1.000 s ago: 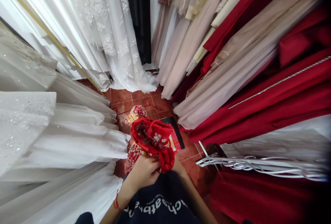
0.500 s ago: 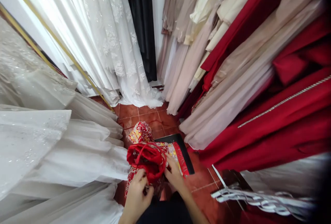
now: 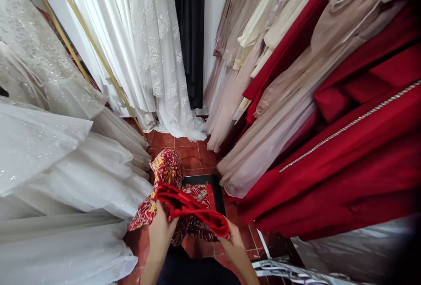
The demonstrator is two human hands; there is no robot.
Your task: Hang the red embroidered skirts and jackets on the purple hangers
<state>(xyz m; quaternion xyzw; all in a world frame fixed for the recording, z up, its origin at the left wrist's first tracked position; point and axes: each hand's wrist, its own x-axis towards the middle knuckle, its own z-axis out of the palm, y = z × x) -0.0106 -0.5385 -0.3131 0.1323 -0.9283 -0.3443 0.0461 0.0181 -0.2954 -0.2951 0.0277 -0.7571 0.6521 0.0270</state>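
Note:
Between my hands is a patterned garment (image 3: 167, 166), red with white and yellow figures and a plain red inner side. Its red edge (image 3: 194, 208) is stretched sideways into a long, narrow opening. At the left end my left hand (image 3: 162, 222) grips this edge, the thumb lying across the red cloth. The right end is gripped by my right hand (image 3: 232, 237), its fingers partly behind the cloth. Patterned cloth hangs below and beyond both hands. A fringed red border shows at its far right, over a flat black thing (image 3: 217, 188) on the floor.
White gowns (image 3: 98, 175) crowd the left, with gold poles (image 3: 98, 52) behind them. Black cloth (image 3: 188, 39) hangs at the back. Blush dresses (image 3: 279, 101) and red dresses (image 3: 329, 166) line the right. White hangers (image 3: 289, 269) are low at right, above the red tiled floor (image 3: 189, 153).
My hands have moved apart, and the bunched, rounded red opening is now drawn out wide and flatter. The patterned cloth has spread left. The view has shifted slightly.

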